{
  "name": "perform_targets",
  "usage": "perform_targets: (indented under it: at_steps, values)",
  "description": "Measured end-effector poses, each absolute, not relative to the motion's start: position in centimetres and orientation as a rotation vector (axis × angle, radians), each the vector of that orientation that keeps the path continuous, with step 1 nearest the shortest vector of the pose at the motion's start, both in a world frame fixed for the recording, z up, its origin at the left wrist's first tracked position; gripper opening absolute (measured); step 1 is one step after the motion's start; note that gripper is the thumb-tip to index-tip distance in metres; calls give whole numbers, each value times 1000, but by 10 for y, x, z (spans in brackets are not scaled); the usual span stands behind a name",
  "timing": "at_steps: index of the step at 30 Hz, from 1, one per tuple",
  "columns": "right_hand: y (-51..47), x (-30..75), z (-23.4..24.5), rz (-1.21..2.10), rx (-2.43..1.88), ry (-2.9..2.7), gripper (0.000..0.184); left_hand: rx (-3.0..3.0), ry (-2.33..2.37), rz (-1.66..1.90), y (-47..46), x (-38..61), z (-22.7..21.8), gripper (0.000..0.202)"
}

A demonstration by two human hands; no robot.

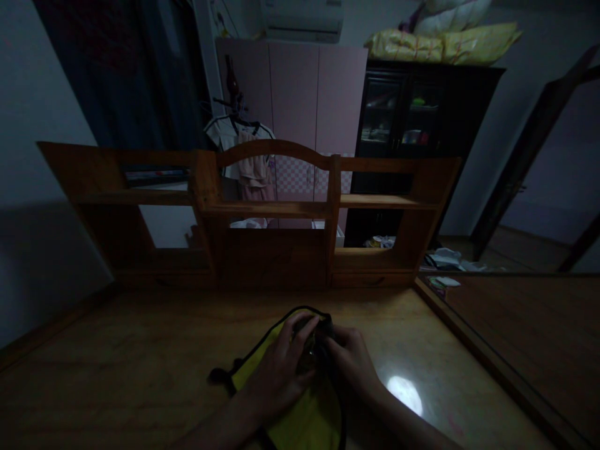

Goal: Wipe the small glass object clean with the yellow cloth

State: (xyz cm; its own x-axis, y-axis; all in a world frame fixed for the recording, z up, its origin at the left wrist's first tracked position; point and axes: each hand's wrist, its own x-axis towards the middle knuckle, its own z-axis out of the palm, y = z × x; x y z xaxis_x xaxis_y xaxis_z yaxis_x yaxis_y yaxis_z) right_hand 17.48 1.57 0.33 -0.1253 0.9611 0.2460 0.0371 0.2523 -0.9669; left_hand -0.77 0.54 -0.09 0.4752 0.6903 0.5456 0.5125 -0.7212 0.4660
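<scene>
A yellow cloth piece with black edging (317, 417), perhaps a bag, lies on the wooden tabletop (154, 350) in front of me. My left hand (281, 365) rests over its upper part, fingers curled round a small dark object with a shiny glint (312, 350). From the other side my right hand (351, 357) closes on the same spot, its thumb and fingers bent inward. The dim light and my fingers hide what this object is. A black strap end or cord (219, 375) sticks out at the cloth's left corner.
A wooden shelf unit (269, 209) with open compartments and small drawers stands along the table's back. A raised wooden edge (473, 340) borders the right side. Beyond are a pink wardrobe (293, 94), a black cabinet (426, 112) and hanging clothes (253, 159).
</scene>
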Motion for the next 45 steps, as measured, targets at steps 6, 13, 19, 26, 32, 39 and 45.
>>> perform_targets:
  at_steps: [6, 13, 19, 26, 32, 39, 45]
  values:
    - [16, 173, 7, 1202, -963, -1430, 20, 2526, 1076, 1100, 6, -10, -4, 76]
    - [11, 170, 6, 1470, -811, -1332, 48, 2449, 1058, 1175, 6, -12, -3, 76]
    - [12, 170, 2, 1496, -774, -1330, 46, 2646, 977, 1122, 7, -11, -10, 85]
    - [11, 169, 1, 1157, -850, -1465, 22, 2899, 880, 1043, 7, -8, -9, 93]
    - [11, 173, 5, 1007, -980, -1527, 21, 2728, 906, 902, 4, -8, 1, 87]
    - [17, 179, 4, 838, -1204, -1502, 11, 2649, 1024, 951, 7, -8, -4, 85]
    - [22, 173, 4, 1151, -967, -1370, 16, 2706, 1020, 1065, 8, -8, -11, 86]
